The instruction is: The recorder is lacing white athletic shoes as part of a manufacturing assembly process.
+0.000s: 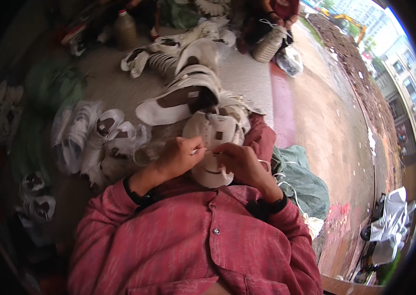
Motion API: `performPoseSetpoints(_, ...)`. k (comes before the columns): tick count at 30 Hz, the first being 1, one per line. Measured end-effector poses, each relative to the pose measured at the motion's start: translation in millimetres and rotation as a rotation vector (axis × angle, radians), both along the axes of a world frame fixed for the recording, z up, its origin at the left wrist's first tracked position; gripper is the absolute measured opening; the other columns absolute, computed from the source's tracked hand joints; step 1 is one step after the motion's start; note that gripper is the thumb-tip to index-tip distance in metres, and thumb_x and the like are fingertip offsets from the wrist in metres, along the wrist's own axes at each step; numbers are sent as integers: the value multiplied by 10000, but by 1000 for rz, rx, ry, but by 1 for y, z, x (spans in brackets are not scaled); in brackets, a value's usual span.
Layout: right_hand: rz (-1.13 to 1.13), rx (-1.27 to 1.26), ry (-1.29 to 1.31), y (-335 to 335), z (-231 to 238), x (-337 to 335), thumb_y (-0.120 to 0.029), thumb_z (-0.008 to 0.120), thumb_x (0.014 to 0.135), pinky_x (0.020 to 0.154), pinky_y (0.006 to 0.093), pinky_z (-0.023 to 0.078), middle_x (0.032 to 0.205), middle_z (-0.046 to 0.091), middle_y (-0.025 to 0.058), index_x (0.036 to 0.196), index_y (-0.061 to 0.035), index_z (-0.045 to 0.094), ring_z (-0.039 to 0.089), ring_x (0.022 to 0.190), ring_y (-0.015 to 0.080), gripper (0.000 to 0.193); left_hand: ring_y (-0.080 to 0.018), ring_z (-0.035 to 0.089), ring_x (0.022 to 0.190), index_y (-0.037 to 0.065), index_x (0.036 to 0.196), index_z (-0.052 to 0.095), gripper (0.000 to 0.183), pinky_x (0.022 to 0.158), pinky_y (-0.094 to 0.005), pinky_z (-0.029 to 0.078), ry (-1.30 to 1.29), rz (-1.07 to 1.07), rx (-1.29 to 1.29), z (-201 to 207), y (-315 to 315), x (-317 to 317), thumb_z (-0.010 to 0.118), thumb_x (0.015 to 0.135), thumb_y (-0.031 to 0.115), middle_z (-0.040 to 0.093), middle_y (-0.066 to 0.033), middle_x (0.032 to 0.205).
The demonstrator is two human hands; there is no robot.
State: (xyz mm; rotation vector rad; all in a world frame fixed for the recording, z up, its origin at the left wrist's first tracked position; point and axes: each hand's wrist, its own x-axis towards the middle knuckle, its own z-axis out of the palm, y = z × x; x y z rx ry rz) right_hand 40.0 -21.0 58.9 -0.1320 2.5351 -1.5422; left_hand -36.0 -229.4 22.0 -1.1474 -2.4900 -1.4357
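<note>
A cream shoe upper (207,127) with a small brown patch lies in front of my body, close to my lap. My left hand (179,157) is closed at its left side, and a short white lace end (194,151) pokes out between thumb and fingers. On the other side, my right hand (243,163) bends over the upper with its fingertips pinched together near the middle. What those fingertips hold is too small to make out. Just beyond the upper sits a row of nested cream shoe uppers (161,111) with dark insides.
Bagged pale shoes (76,129) stand at the left. A green sack (300,179) lies by my right side. Farther off are a brown plastic bottle (125,30) and a seated person holding a bundle of uppers (268,44). A silver-covered vehicle (390,223) is at the far right.
</note>
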Motion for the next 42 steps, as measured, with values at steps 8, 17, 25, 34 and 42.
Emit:
performPoseSetpoints(8, 114, -46, 97, -7, -14, -14, -98, 569, 929, 528, 287, 481, 717, 617, 36, 1063, -22, 646, 577, 586, 97, 172, -413, 604, 576, 75, 764, 565, 129, 559, -526, 475, 362, 71, -383, -4, 13, 0, 646, 817, 160, 591, -191, 594)
performPoseSetpoints(17, 135, 510, 575, 5, -23, -35, -118, 608, 816, 677, 411, 486, 839, 626, 82, 890, -88, 656, 584, 838, 306, 94, -281, 569, 948, 86, 987, 593, 377, 797, -436, 418, 564, -279, -314, 54, 17, -29, 755, 673, 217, 564, -76, 1044)
performPoseSetpoints(25, 284, 270, 421, 6, -21, -45, -114, 583, 870, 754, 419, 481, 914, 645, 148, 985, -53, 666, 616, 880, 356, 154, -304, 614, 901, 59, 890, 647, 389, 737, -432, 490, 331, -471, -603, 70, 9, -50, 766, 673, 360, 574, -91, 971)
performPoseSetpoints(34, 397, 87, 566, 12, -32, -62, -86, 628, 821, 634, 372, 470, 769, 642, 146, 876, -24, 668, 617, 679, 275, 92, -303, 587, 861, 55, 817, 637, 284, 735, -409, 495, 255, -501, -286, 41, 4, -52, 813, 663, 217, 533, -98, 920)
performPoseSetpoints(42, 356, -30, 247, 7, -21, -64, -58, 644, 811, 570, 319, 458, 674, 630, 66, 834, -43, 689, 579, 593, 149, 53, -321, 571, 862, 68, 818, 615, 187, 749, -409, 489, 372, -473, -223, 34, -2, -49, 768, 746, 149, 514, -105, 897)
